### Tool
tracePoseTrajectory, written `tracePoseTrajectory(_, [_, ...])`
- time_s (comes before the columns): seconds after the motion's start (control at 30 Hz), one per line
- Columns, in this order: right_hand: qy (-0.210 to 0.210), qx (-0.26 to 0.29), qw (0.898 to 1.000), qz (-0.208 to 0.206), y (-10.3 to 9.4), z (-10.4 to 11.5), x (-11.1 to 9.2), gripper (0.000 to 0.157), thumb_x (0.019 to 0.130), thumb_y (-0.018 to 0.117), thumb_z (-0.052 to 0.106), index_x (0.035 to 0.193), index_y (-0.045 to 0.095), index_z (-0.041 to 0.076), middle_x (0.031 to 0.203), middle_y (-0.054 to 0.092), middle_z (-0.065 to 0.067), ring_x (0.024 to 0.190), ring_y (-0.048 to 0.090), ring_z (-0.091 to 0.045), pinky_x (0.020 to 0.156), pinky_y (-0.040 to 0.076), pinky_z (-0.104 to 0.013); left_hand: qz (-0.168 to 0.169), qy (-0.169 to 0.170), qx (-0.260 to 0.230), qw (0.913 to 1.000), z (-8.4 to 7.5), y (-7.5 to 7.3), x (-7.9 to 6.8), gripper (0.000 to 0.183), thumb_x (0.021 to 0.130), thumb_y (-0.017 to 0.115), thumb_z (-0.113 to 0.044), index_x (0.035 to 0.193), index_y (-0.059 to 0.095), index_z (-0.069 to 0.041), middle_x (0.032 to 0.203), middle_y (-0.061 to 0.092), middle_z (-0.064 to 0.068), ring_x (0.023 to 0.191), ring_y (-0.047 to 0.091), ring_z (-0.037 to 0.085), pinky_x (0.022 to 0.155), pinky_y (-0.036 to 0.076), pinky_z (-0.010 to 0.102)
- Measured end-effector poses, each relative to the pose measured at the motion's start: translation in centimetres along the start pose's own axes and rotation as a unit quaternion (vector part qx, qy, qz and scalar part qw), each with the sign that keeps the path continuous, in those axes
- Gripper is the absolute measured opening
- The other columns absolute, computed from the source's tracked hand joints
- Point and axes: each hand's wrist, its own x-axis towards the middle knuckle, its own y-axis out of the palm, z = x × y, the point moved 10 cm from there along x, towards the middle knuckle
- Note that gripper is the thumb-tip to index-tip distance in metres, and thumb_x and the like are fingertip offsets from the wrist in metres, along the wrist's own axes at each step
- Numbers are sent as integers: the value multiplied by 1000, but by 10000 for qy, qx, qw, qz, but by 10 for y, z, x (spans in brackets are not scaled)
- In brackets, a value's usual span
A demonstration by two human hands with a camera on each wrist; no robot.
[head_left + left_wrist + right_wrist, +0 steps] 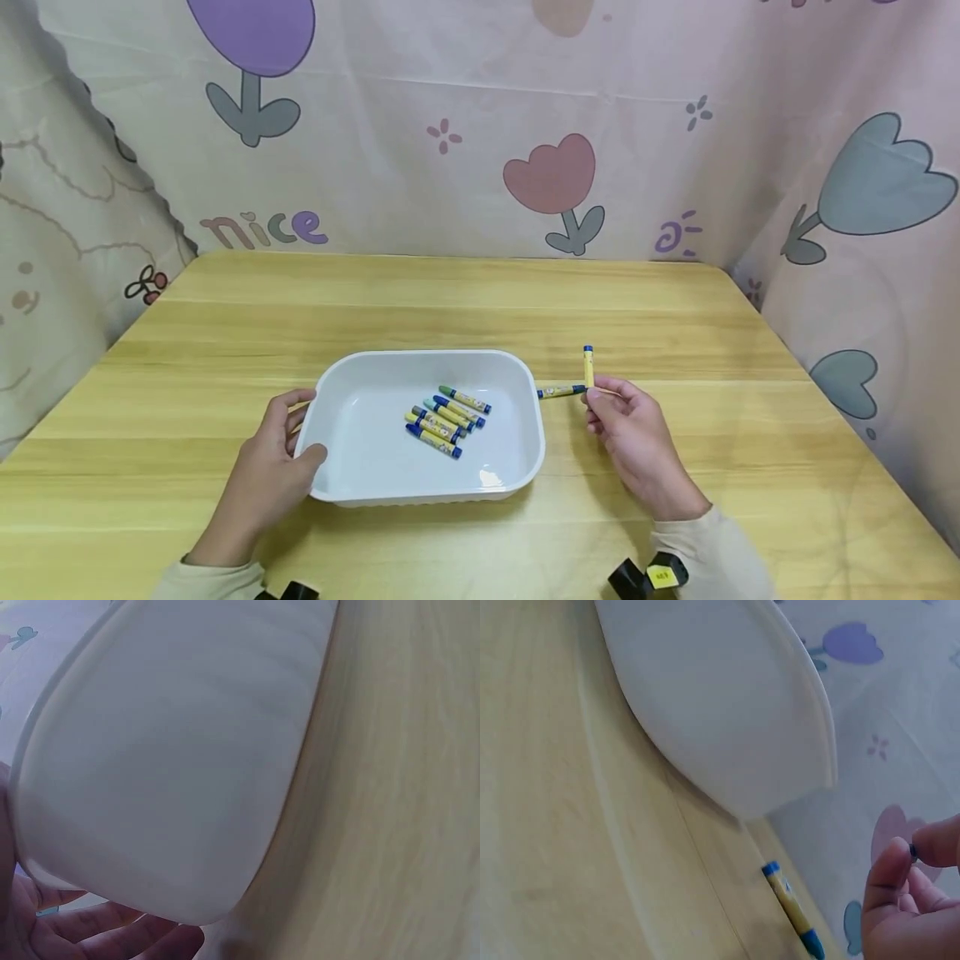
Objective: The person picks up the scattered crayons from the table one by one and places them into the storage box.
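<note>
My left hand (273,467) grips the left side of a white plastic basin (352,361), thumb over the rim and fingers along the outer wall. In the left wrist view its fingers (124,934) lie against the basin's end. Several crayons (435,447) in yellow wrappers with blue ends lie inside, right of centre. To the right of the basin, my right hand (637,437) pinches one crayon (588,367) upright between thumb and forefinger. Only a small dark end of it shows in the right wrist view. Another crayon (787,900) lies on the table between basin and hand.
The wooden table (450,300) runs back to a patterned cloth (390,167) that hangs behind it and along both sides. Black wrist devices (648,575) show at the lower edge of the head view.
</note>
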Motion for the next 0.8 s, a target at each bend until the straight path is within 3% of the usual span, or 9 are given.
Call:
tracePoseTrajectory(0.17, [-739,-397,9959,-346,6,10,-9,29,94,55,-5,123,51,-5,94,59,-16,72,57,-16,65,53,-23,13,-8,30,10000,-1,1,1,62,88,51,3,145,26,-2,146,39,27,123,50,43,75,58,40])
tracePoseTrajectory(0.37, [-1850,-1089,9750,-568,15,21,-18,25,91,59,-6,116,58,-3,94,60,-19,73,62,-24,63,55,-24,-9,-31,74,10000,0,0,0,62,89,51,3,145,26,-2,145,39,28,122,51,44,75,58,41])
tracePoseTrajectory(0.53, [-2550,-1000,9602,-550,24,34,-27,24,89,61,-9,112,60,-7,89,60,-15,71,62,-21,61,55,-24,28,-6,90,10000,0,0,0,62,89,51,2,145,25,-2,145,39,28,123,50,44,76,57,42])
tracePoseTrajectory(0.8, [-2974,-686,9517,-338,39,41,-37,25,86,62,-14,111,61,-9,86,61,-11,67,62,-16,60,56,-26,10,82,167,9998,-3,-1,2,62,88,51,2,145,26,0,145,39,29,122,50,45,78,57,43])
